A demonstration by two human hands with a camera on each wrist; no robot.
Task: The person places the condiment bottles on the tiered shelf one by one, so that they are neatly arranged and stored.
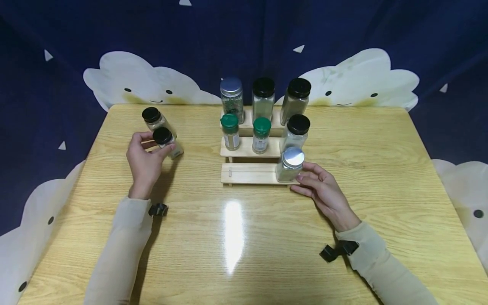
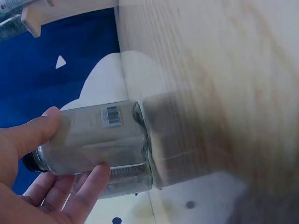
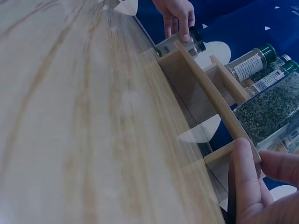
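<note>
My left hand [image 1: 145, 163] grips a glass spice jar with a black lid [image 1: 176, 150], thumb on one side and fingers on the other. In the left wrist view this jar [image 2: 88, 135] shows a small barcode label, its base at the table surface. A second black-lidded jar [image 1: 151, 115] stands just behind it. My right hand [image 1: 324, 188] holds the right end of the lowest step of a wooden spice rack [image 1: 249, 174], its thumb beside a silver-lidded jar [image 1: 287, 167]. In the right wrist view, a finger lies on the step's front edge.
Two green-capped bottles, one bottle [image 1: 230, 135] and another [image 1: 261, 137], share the middle step with a black-lidded jar [image 1: 295, 133]. Behind them, the top step bears a silver-lidded jar [image 1: 231, 101] and two black-lidded jars. A dark blue curtain [image 1: 244, 38] hangs behind the wooden table [image 1: 190, 237].
</note>
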